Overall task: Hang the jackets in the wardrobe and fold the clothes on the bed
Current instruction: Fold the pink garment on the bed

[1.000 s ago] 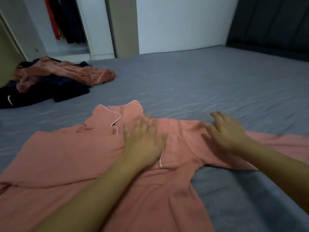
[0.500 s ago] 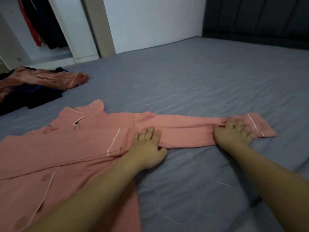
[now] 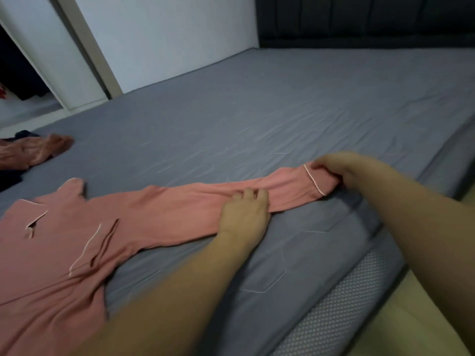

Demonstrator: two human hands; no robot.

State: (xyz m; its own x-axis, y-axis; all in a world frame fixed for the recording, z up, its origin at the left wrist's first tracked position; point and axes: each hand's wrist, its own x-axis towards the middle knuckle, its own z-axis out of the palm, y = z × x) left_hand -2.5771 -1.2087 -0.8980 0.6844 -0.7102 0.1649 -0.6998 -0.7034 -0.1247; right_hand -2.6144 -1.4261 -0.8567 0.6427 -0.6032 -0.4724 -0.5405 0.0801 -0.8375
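A pink pyjama shirt (image 3: 64, 253) with white piping lies flat on the grey bed (image 3: 257, 119), its right sleeve (image 3: 200, 201) stretched out toward the bed's right edge. My left hand (image 3: 244, 217) presses on the middle of that sleeve, fingers curled onto the cloth. My right hand (image 3: 334, 168) grips the piped cuff at the sleeve's end, fingers curled round it. The wardrobe (image 3: 20, 73) stands open at the far left with dark clothes hanging inside.
A crumpled pile of brownish-pink and dark clothes (image 3: 33, 150) lies at the bed's left edge. A dark padded headboard (image 3: 359, 19) runs along the back right. The mattress side (image 3: 334, 317) and pale floor show at lower right.
The view has swung right. My left hand slid along the sleeve from the armpit to its middle. My right hand moved out to the cuff and closed on it.
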